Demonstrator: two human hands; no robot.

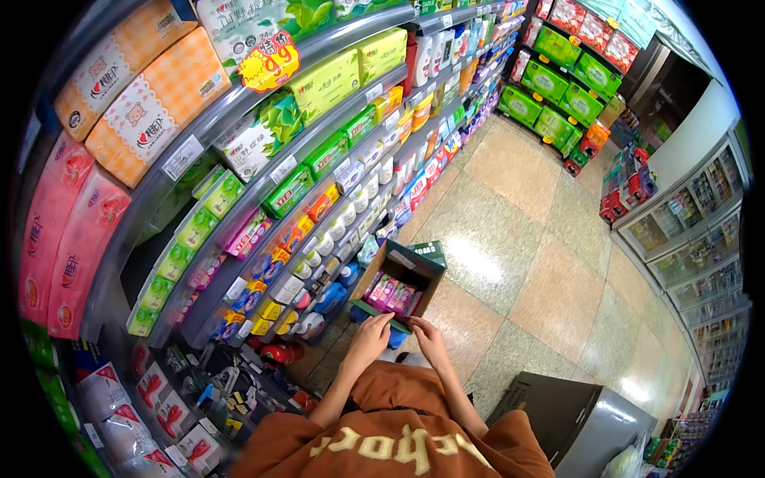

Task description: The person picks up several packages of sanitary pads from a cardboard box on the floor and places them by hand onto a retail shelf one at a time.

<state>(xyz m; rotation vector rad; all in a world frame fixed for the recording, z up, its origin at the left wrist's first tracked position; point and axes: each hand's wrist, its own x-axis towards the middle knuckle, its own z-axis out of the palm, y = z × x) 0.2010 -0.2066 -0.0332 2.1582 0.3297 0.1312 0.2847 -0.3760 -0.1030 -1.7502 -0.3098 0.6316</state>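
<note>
A cardboard box (pixel 431 285) with its top open stands before me, beside the store shelf. Pink and purple packs (pixel 391 294) lie inside it. My left hand (pixel 375 334) is at the near edge of the box, fingers bent near a green flap. Close by on the right, my right hand (pixel 427 336) has its fingertips at the same near edge. Whether either hand grips the flap cannot be told. Similar pink packs (pixel 248 234) sit on the shelf at the left, near green packs (pixel 288 191) and orange packs (pixel 323 203).
Curved-looking shelves with tissue packs (pixel 158 113) and bottles fill the left. A large dark box (pixel 544 412) stands at my lower right. Glass-door cabinets (pixel 687 221) line the right side. Green packs (pixel 541 80) are stacked at the far end of the tiled floor (pixel 544 281).
</note>
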